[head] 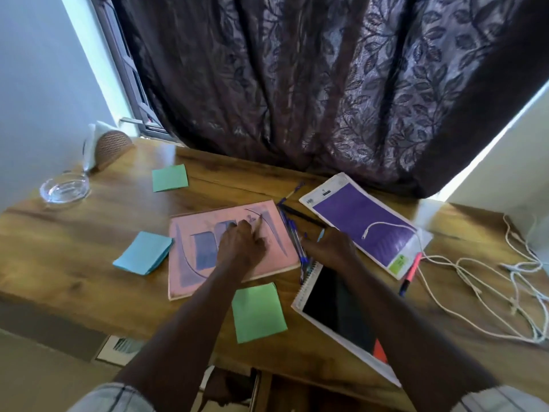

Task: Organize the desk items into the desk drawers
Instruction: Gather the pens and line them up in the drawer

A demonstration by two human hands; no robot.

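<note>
Landmark: pink notebook [190, 233], flat at mid-desk [89, 239]. Far left of it: glass dish [65, 190], wicker napkin holder [114, 148] behind. Left and behind: teal sticky pad [170, 177]. Just beside its left edge: blue sticky pad [144, 252]. On its cover: left hand [240, 245], forefinger stretched toward the far right corner, other fingers loosely bent, pinching nothing, pressing down. Just beside its near edge: green sticky pad [258, 312]. Along its right edge: bundle of blue pens [297, 242], all on the desk, none stowed. Right of the pens: right hand [329, 248], back up, fingers hidden underneath, so cannot tell whether spread or pinching a pen. Near-right: spiral notebook [332, 307], dark cover. Further right: purple-and-white box [365, 227], cable end on top; pink highlighter [411, 272] just beside its near side; white cables [475, 281] well right.

Step, likely: gathering pens beside the notebook, early in the task. Next calls for: closing fingers round the whole bundle, no rolling strays, lifting clear, then down to a drawer. Under near desk edge: too dark to tell.
</note>
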